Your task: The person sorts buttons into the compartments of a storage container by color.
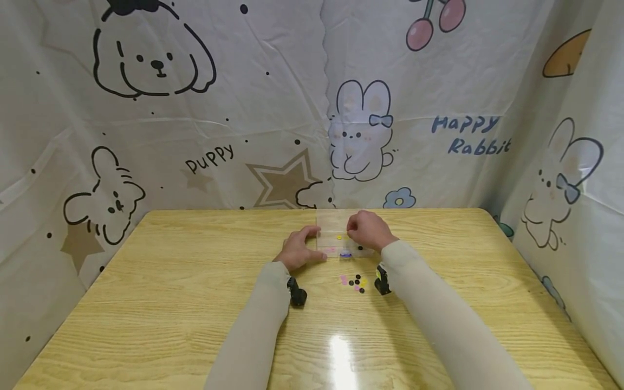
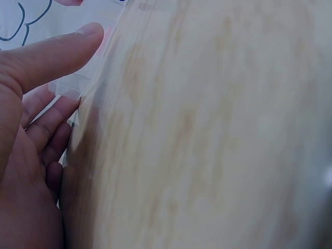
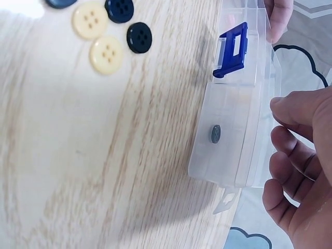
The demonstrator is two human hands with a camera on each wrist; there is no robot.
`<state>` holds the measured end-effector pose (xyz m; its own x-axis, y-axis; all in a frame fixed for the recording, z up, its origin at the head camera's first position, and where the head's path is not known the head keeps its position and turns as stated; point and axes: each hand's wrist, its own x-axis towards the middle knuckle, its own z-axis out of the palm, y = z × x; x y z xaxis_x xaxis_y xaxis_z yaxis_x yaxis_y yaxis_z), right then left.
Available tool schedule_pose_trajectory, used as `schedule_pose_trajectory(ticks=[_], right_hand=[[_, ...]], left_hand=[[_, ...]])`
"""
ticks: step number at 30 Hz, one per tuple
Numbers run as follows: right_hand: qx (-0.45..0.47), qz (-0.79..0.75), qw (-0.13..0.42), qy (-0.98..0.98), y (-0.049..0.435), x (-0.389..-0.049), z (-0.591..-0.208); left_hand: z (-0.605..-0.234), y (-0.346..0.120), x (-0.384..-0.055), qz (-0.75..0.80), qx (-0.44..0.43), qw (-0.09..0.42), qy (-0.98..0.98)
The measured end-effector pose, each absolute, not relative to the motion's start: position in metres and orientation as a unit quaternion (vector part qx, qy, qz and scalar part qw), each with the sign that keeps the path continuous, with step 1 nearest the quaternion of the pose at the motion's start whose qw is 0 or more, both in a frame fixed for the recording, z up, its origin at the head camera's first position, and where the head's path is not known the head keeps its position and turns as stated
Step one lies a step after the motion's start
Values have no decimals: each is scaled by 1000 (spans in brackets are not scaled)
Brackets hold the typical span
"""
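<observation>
A clear plastic compartment box [image 1: 324, 241] with a blue latch [image 3: 232, 52] stands toward the back of the table, its see-through lid [image 1: 336, 219] raised. My left hand [image 1: 294, 250] grips the box's left end, thumb along the front and fingers behind. Over the box's right part is my right hand [image 1: 371, 230], fingers curled and thumb close to them; I cannot tell whether something is pinched there. Inside the box show a yellow button [image 1: 339, 237], pink pieces [image 1: 330, 249] at the left and a black button [image 3: 216, 134] in the right-hand front section.
In front of the box several loose buttons lie on the wooden table [image 1: 195, 281]: black [image 3: 139, 38], pale yellow [image 3: 106, 55] and pink [image 1: 344, 280]. A printed curtain [image 1: 273, 108] hangs behind the table and at its sides. Each wrist wears a small black camera [image 1: 296, 292].
</observation>
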<state>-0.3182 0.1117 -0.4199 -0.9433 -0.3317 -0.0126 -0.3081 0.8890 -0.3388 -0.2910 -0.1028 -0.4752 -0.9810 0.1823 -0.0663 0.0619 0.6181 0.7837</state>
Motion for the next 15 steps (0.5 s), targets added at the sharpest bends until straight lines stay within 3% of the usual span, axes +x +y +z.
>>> schedule_pose_trajectory(ticks=[15], right_hand=[[-201,-151,11,968,118,-313,-413]], left_hand=[[-475,-101,-291,437,60,73,895]])
